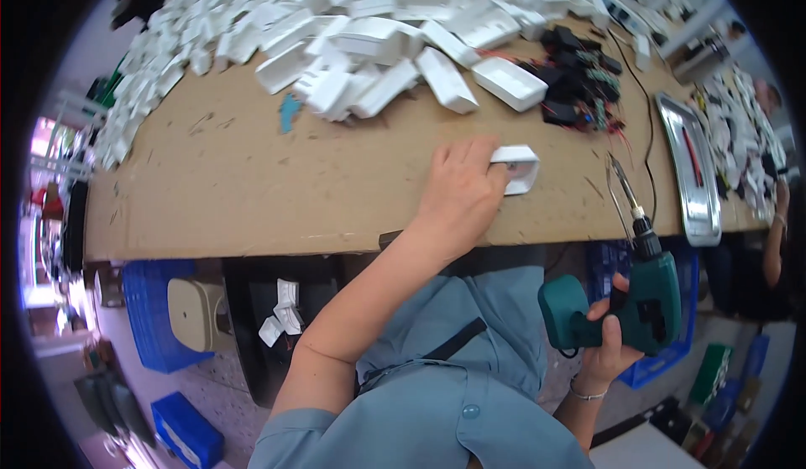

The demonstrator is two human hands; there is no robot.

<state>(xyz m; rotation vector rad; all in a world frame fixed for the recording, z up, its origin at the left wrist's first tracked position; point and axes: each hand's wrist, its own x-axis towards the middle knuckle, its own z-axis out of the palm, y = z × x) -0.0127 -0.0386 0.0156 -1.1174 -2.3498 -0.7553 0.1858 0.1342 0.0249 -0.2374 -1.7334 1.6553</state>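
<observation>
On the cardboard-covered table, my left hand [464,185] is closed on a small white plastic housing [525,165]. The open side of the housing shows, with a small dark spot inside. Part of it is hidden by my fingers. My right hand [611,347] grips a green soldering gun [657,294] by its handle, out past the table's front edge. Its metal tip and a thin curved feed tube point up and away over the tabletop, to the right of the housing and apart from it.
A large heap of white housings [382,41] covers the back of the table [210,192]. Black parts with red wires and circuit boards [579,78] lie back right. A metal tray [701,192] holds a red tool. Below the edge are a black bin [252,335] and blue crates. Another person sits far right.
</observation>
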